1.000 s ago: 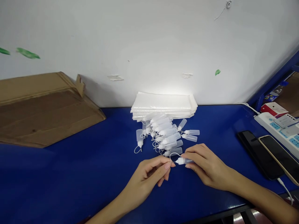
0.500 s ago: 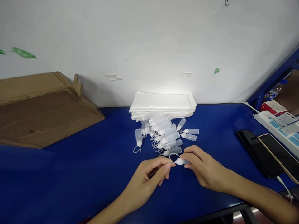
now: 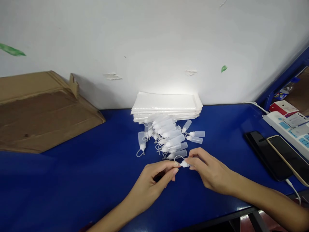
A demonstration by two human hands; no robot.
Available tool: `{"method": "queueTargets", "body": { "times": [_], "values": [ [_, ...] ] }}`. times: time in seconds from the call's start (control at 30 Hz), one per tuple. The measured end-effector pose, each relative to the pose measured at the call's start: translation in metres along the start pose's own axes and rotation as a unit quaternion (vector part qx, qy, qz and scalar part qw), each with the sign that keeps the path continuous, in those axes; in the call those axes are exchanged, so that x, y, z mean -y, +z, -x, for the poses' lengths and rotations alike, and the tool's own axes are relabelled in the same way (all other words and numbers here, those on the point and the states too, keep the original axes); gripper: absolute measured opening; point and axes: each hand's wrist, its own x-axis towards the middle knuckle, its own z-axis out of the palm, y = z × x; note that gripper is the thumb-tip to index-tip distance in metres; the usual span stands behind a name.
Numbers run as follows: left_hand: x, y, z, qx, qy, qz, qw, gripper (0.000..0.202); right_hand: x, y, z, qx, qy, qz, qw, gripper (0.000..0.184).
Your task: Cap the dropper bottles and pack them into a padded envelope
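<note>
Between thumb and fingers, my right hand [image 3: 207,169] grips a small translucent dropper bottle [image 3: 184,163] with a white tip pointing left. A thin pale cord loop [image 3: 178,157] arches from the bottle to my left hand [image 3: 156,180]. That hand pinches the end of the loop between thumb and forefinger, close to the tip. Just beyond my hands lies a heap of similar dropper bottles [image 3: 169,132], many with cord loops. One bottle [image 3: 142,139] lies apart at the left of the heap, and a few more lie on its right.
A stack of white plastic bags [image 3: 166,103] sits against the wall behind the heap. At left leans a brown cardboard piece [image 3: 48,119]. To the right are a black phone [image 3: 267,158], a second phone [image 3: 289,158] and a white power strip [image 3: 287,127] on the blue table [image 3: 72,187].
The view has shifted slightly. My fingertips have come a little closer together, and less of the held bottle shows beyond my right fingers. Both hands keep their grip.
</note>
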Motion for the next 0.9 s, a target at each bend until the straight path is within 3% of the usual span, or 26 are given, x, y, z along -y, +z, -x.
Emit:
{"method": "queueTargets", "body": {
  "times": [0.27,0.47,0.6,0.9],
  "values": [
    [-0.0020,-0.0001,-0.0004,-0.011,-0.034,0.017,0.999,0.029,-0.0021,-0.0007,0.0004,0.002,-0.009,-0.002,1.000,0.042],
    [-0.0020,0.0028,0.0018,0.007,-0.069,0.079,0.994,0.034,0.0036,0.0054,0.0000,-0.064,-0.054,0.074,0.994,0.039],
    [-0.0012,0.0033,0.0030,0.017,-0.094,0.107,0.990,0.036,0.0062,0.0061,-0.0005,-0.073,-0.067,0.101,0.990,0.032],
    [-0.0020,0.0028,0.0016,0.016,-0.099,0.093,0.991,0.035,0.0002,-0.0002,-0.0014,-0.054,-0.059,0.031,0.996,0.033]
  ]
}}
